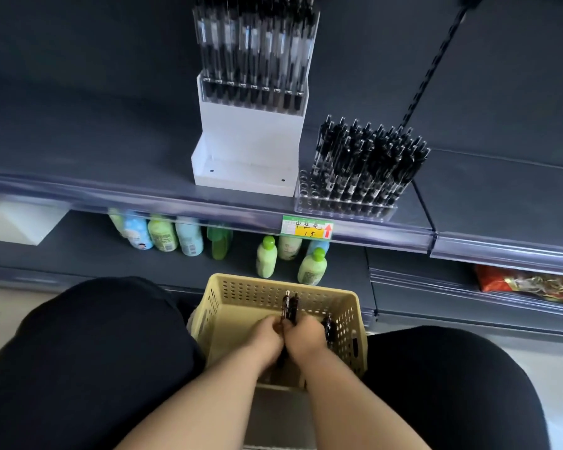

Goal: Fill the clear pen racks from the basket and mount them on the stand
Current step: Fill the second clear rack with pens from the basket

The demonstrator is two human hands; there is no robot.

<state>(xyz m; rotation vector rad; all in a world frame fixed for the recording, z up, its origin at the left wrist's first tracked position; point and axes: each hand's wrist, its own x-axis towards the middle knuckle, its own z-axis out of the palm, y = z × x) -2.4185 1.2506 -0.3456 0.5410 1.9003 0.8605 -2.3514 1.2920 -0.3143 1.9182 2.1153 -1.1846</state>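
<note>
gripping pens (290, 308) upright over basket (228, 297), both hands' fingers (275, 326) clamped, tips up.

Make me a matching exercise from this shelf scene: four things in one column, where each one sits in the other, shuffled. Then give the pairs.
Things:
1. Perforated yellow plastic basket
2. Clear acrylic pen rack nearly full of black pens
3. White tiered display stand
4. Green-capped pale green bottles

Places:
A. On the lower shelf, behind the basket
B. On the upper shelf, left of the loose rack, already carrying a filled rack on its top tier
C. Between the person's knees, both hands inside it
D. At the upper shelf's front edge, above the yellow and green price tag

Pairs: 1-C, 2-D, 3-B, 4-A
</note>
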